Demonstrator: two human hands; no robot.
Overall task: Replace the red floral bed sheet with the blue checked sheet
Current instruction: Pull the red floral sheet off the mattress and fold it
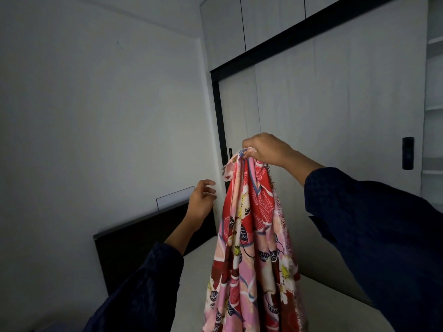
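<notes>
The right hand is closed tight around a bunched edge of the red floral sheet, holding it high so the cloth hangs in one long gathered column toward the bottom of the view. The left hand is empty, its fingers loosely curled and partly spread, just beside the upper folds but not touching them. Both arms wear dark blue sleeves.

Below the hanging cloth lies the bare pale mattress of the bed, with a dark headboard behind it against the white wall. White wardrobe doors with a black frame stand beyond.

Judging by the stripped mattress, the removal step looks nearly complete: the old sheet is off the bed and is being gathered or folded. The next move likely calls for the left hand to catch a lower edge or a second corner, so the sheet can be folded or bundled and set aside. The blue checked sheet is not in view and has yet to be fetched and spread.
</notes>
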